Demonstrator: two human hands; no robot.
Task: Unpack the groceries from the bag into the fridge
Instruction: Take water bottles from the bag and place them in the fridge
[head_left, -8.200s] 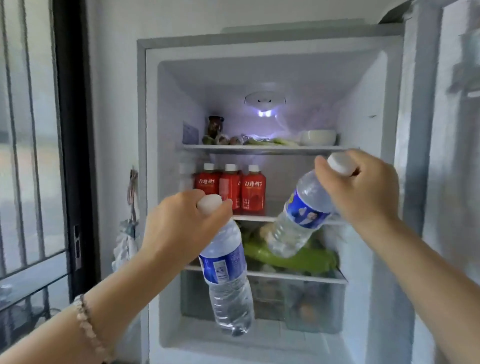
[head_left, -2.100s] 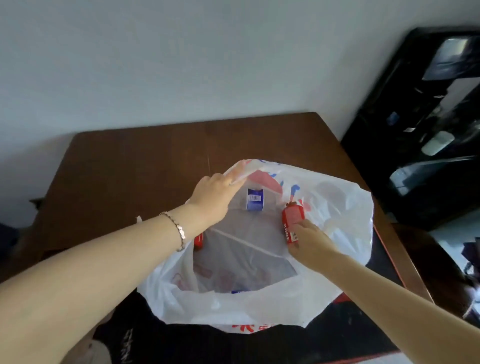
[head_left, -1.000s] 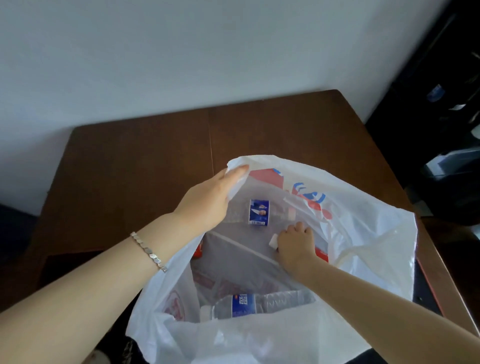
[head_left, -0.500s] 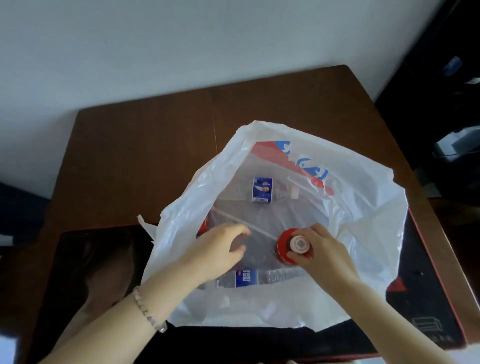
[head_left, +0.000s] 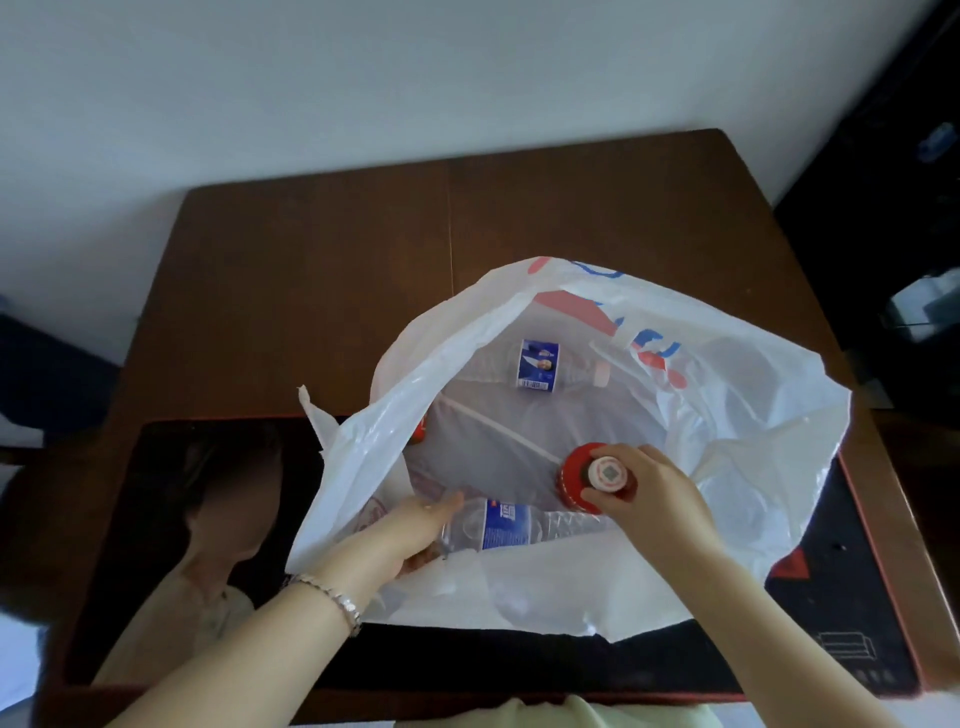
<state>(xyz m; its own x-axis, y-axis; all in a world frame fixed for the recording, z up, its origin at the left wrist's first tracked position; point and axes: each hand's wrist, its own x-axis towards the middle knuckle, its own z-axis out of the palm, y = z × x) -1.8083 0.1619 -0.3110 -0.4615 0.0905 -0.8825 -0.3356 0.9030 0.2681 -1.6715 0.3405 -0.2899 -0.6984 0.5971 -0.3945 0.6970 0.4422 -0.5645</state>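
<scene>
Head view: inside the bag (head_left: 727, 395) the right hand (head_left: 657, 501) pinches the upright red bottle (head_left: 570, 474) by its cap (head_left: 607, 474), while the left hand (head_left: 405, 532) touches the lying water bottle (head_left: 511, 525), grasp unclear; a cap-only hold may slip or snag plastic.

I see a white bag (head_left: 727, 415) printed in red and blue. Inside it are a red bottle (head_left: 571, 480) with a pale cap (head_left: 607, 473), and 2 clear ones, the near bottle (head_left: 506, 525) and the far bottle (head_left: 537, 371), both with blue labels. The tabletop (head_left: 311, 286) is dark brown, the mat (head_left: 857, 623) black edged in red, the bracelet (head_left: 337, 597) silver.
</scene>
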